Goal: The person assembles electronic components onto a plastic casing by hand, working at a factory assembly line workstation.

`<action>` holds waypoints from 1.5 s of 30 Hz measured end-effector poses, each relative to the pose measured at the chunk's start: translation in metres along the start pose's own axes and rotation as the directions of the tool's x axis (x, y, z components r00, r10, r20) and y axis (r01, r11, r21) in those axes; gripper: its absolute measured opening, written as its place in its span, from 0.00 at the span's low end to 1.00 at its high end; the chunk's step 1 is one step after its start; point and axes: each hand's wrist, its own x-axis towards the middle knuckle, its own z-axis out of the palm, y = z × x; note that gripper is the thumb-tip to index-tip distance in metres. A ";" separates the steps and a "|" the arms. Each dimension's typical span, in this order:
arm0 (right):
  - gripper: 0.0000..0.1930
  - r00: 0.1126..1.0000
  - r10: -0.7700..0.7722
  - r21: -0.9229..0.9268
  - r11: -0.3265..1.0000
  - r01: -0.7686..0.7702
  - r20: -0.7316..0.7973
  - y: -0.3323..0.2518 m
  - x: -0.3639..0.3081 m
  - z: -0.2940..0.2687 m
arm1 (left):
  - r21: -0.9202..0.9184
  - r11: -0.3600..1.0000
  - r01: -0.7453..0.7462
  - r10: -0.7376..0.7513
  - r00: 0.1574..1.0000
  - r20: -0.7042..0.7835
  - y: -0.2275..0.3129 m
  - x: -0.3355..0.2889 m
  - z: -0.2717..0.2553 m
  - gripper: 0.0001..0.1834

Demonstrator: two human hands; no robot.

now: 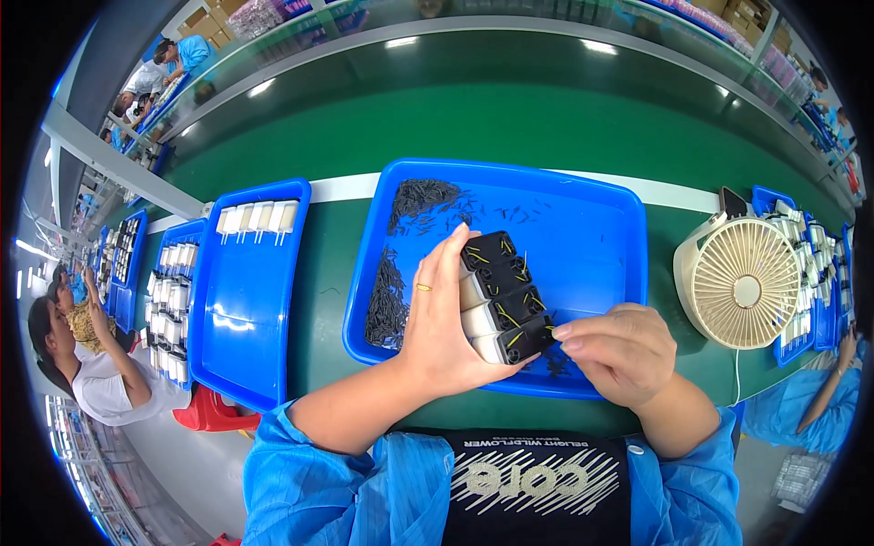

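My left hand (439, 314) is wrapped round a row of several white block-shaped housings (480, 320) with black ends (503, 280). Thin yellow wires stick out of the black ends, which face my right hand. At the nearest block, my right hand (628, 350) pinches with thumb and forefinger; whatever small piece lies between the fingertips is too small to make out. Both hands are over a large blue tray (583, 191). Small black slender pieces (387, 300) are heaped along its left side, with some scattered at the back and a few by the near edge.
Left of the large tray, a blue tray (241, 337) holds a row of white housings (259, 217) at its far end. Further left stands another tray of white units (170, 309). A cream fan (739, 282) with a cable is at the right. Co-workers sit on both sides.
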 end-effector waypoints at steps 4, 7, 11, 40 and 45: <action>0.11 0.999 -0.049 -0.041 0.998 0.049 -0.006 0.003 0.000 0.001 | 0.001 1.000 -0.019 0.019 1.000 -0.007 0.000 0.000 0.000 0.66; 0.10 0.997 -0.055 -0.041 0.998 0.053 -0.057 0.006 0.001 0.002 | 0.011 1.000 -0.007 0.007 1.000 -0.011 0.000 0.001 -0.002 0.66; 0.10 1.000 -0.016 -0.023 1.000 0.015 -0.021 0.004 0.004 0.000 | 0.018 1.000 0.014 -0.014 1.000 -0.003 0.002 0.001 -0.002 0.67; 0.05 0.905 0.415 0.343 0.840 -0.420 0.092 0.003 0.006 0.003 | 0.037 0.999 -0.004 0.003 0.999 0.033 0.002 0.001 -0.001 0.68; 0.05 0.911 0.401 0.356 0.841 -0.407 0.092 0.003 0.005 0.003 | 0.052 0.999 -0.007 0.005 0.999 0.041 0.003 0.002 -0.001 0.68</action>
